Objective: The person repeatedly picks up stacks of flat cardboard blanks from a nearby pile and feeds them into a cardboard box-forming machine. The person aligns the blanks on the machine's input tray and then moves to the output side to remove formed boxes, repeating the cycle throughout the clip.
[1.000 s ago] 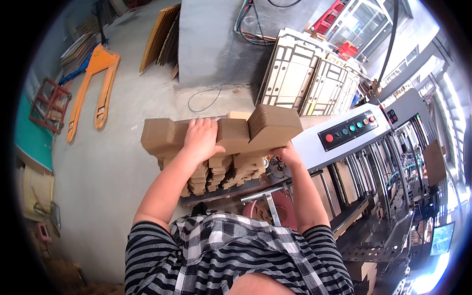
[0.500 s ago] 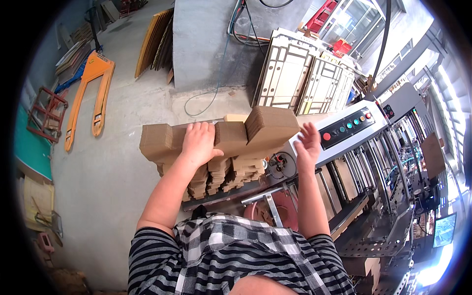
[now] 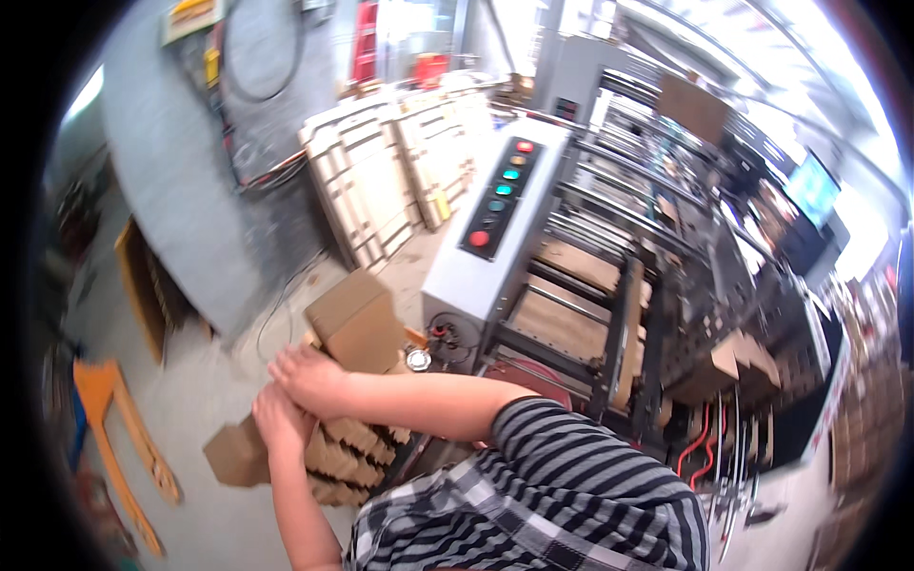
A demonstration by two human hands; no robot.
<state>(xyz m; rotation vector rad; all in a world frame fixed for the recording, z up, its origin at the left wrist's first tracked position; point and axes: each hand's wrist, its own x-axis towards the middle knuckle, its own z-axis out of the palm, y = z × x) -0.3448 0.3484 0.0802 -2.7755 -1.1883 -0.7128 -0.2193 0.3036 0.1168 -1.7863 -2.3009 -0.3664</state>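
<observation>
Cardboard blanks (image 3: 347,447), folded flat and stacked in a thick brown bundle, are seen lying at the infeed end of a grey machine (image 3: 495,247), low and left of the middle of the view, with one larger flap (image 3: 357,324) raised above the pile and a further piece (image 3: 233,455) sticking out toward the concrete floor (image 3: 190,381). The right hand (image 3: 309,376) is laid flat on top of the bundle, fingers stretched and pressed down on the card rather than closed round it. The left hand (image 3: 276,419) is set just beside it, against the nearer edge of the stack; its fingers are blurred, so whether they are curled over the edge or simply pushed against it cannot be told, though contact seems likely. A slanted control panel (image 3: 500,195) with coloured round buttons is carried on the machine's near side. Pale wooden boards (image 3: 390,176) are leaned against the wall beyond, and an orange pallet truck (image 3: 119,438) is seen at the left edge of the floor
</observation>
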